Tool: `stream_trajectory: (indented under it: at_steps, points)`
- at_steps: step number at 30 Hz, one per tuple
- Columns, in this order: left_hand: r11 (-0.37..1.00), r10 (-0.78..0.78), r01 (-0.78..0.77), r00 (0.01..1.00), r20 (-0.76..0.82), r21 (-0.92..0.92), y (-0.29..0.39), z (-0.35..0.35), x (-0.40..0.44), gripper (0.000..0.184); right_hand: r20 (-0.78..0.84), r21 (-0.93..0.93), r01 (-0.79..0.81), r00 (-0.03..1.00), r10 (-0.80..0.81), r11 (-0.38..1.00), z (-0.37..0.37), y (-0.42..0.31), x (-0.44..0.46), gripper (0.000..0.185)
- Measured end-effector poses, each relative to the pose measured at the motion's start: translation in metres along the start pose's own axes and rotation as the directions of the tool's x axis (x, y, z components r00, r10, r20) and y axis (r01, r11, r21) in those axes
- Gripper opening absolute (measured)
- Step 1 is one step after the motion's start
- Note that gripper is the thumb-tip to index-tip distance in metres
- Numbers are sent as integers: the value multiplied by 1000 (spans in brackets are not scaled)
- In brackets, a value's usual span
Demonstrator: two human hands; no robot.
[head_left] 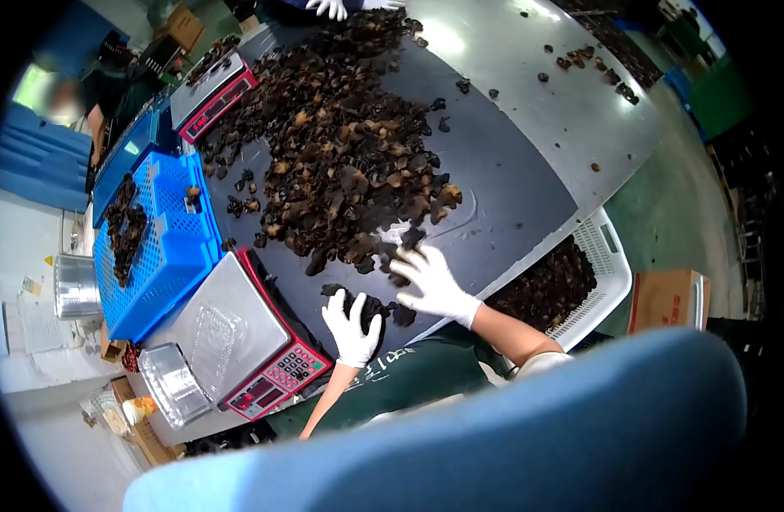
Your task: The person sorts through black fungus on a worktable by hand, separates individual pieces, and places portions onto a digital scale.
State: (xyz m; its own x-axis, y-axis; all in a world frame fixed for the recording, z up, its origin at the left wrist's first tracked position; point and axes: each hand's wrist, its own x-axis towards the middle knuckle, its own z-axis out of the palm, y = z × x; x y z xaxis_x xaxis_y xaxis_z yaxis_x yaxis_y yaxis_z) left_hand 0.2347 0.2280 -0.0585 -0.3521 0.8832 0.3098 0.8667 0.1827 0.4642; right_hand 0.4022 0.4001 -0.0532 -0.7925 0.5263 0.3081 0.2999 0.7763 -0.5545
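A large heap of dark brown, dried wood ear mushrooms (340, 162) lies on the black sheet of the table. At the heap's near edge is my right hand (439, 286), white-gloved, with fingers spread and fingertips touching some pieces. My left hand (353, 334), also gloved in white, is lower and to the left. Its fingers are apart over a small clump of wood ear (373, 311), which shows between thumb and fingers; the palm side is hidden. Just left of this hand stands a red digital scale (234, 328) with a flat metal plate.
Wood ears lie on an upturned-looking blue crate (166, 230) at left. A second scale (208, 94) is behind it. A white basket (609, 256) of wood ears sits under the table's right edge. Across the table is another person's gloved hand (328, 8). Blurred blue material (494, 427) fills the foreground.
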Motion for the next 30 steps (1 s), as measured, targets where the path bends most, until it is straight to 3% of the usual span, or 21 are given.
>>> stream_trajectory:
  at_steps: [1, 3, 5, 7, 9, 12, 13, 15, 19, 21, 25, 26, 30]
  points:
    - [998, -70, 69, 997, -30, -12, 0, 0, -4, 60, 53, -16, 73, 996, -72, 997, 3, -9, -5, 60]
    - [985, -169, 166, 981, -92, -39, -9, 1, 1, 60, -12, -19, 176, 984, -176, 984, 6, -20, -10, 59]
    - [956, -291, 292, 953, -83, -4, -18, 1, 15, 56, -116, -73, 78, 990, -86, 994, 6, -19, -4, 59]
    - [948, -310, 313, 949, -49, 55, -33, 4, 37, 52, -287, -58, -28, 958, 10, 998, 4, -5, 13, 54]
    - [949, -272, 270, 962, -11, 164, -40, 6, 63, 52, -306, -92, -121, 948, 88, 988, 1, 11, 34, 48]
    - [929, -268, 228, 957, 106, 291, -41, 14, 84, 52, -200, -169, -53, 980, 18, 984, 2, 15, 59, 42]
    - [954, -179, 145, 978, 109, 263, -42, 18, 83, 46, -135, -251, -27, 991, -7, 968, 7, 12, 62, 45]
    - [974, -12, -20, 990, 138, 228, -40, 19, 78, 37, -39, -244, 55, 997, -67, 968, 8, -6, 64, 46]
    - [991, 136, -135, 987, 82, -16, -27, 2, 42, 24, 131, -36, 169, 978, -163, 985, 18, -29, 34, 52]
    - [981, 52, -60, 997, -48, -185, -12, -13, 20, 28, 190, -26, 202, 962, -193, 979, -5, -43, 20, 54]
    - [971, -67, 61, 998, -18, -232, 0, -32, -22, 72, 42, -68, 79, 996, -76, 995, -27, -50, -15, 74]
    - [981, -85, 100, 992, 97, -164, -3, -32, -31, 97, 51, -95, 24, 999, -19, 995, -30, -49, -25, 79]
    - [970, -241, 242, 954, 180, 14, -11, -18, -45, 118, 168, -246, -172, 962, 216, 954, -28, -45, -55, 107]
